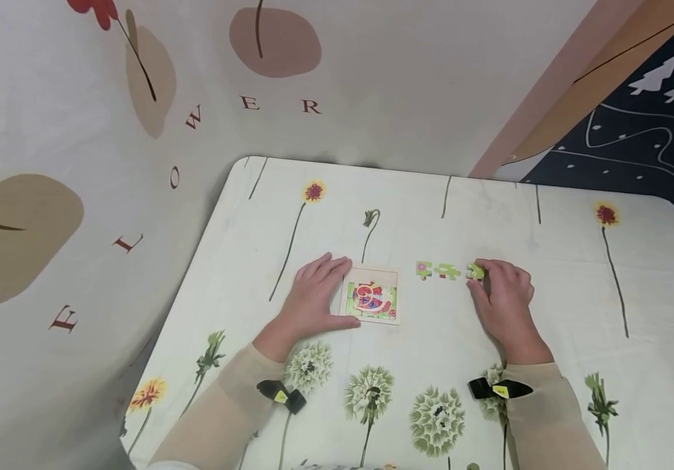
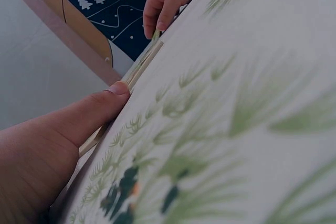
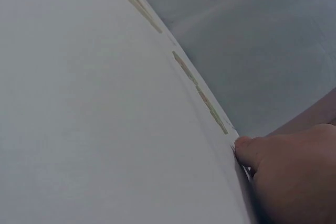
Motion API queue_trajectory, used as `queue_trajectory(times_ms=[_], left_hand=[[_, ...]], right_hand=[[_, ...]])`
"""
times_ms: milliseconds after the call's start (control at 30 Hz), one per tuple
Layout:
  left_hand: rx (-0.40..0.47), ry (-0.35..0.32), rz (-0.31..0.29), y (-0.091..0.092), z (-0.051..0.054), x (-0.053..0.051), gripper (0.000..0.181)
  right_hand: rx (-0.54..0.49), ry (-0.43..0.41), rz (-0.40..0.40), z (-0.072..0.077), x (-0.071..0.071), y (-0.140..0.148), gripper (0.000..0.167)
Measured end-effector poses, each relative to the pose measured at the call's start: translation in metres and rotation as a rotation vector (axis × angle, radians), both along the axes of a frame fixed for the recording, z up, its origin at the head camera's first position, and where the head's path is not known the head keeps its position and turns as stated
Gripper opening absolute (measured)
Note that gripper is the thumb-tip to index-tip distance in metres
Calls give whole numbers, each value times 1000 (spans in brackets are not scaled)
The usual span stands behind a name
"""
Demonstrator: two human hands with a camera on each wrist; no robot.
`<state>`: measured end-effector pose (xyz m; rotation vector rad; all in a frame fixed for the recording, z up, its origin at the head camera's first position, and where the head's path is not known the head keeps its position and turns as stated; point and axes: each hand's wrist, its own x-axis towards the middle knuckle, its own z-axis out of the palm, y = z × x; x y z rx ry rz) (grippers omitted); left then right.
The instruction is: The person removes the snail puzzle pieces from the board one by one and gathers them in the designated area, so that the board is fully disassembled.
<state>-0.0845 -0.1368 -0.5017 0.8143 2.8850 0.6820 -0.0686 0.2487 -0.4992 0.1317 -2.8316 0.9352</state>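
Observation:
A small wooden puzzle tray point(image 1: 371, 269), partly filled with colourful pieces, lies on the table. My left hand point(image 1: 312, 301) rests at its left side, thumb along the lower edge and fingers at the upper left corner; the left wrist view shows the thumb point(image 2: 100, 109) against the tray's edge. Right of the tray are two loose pieces, one with a pink flower point(image 1: 424, 270) and a green one point(image 1: 447, 271). My right hand point(image 1: 503, 297) pinches another green piece point(image 1: 474, 271) between thumb and fingers. In the right wrist view that piece is hidden behind the right hand point(image 3: 294, 166).
A white cloth with printed flowers covers the table point(image 1: 572, 274). Behind and to the left hangs a printed curtain point(image 1: 419, 85) with letters, and a dark part with white trees point(image 1: 660, 72) is at the upper right.

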Motion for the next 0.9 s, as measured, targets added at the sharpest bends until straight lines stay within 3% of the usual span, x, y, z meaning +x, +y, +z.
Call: queue_trajectory(times_ms=[567,733,900], left_hand=[[-8,12,-2,1,0,0,119],[-8,3,-7,2,2,-1,118],[-14,9,-1,1,1,0,118]], right_hand=[[11,-60,-10,2,2,1,44],[-58,-9,-17,3,-1,-7,46],[-50,57,74,8,-6,-32,48]])
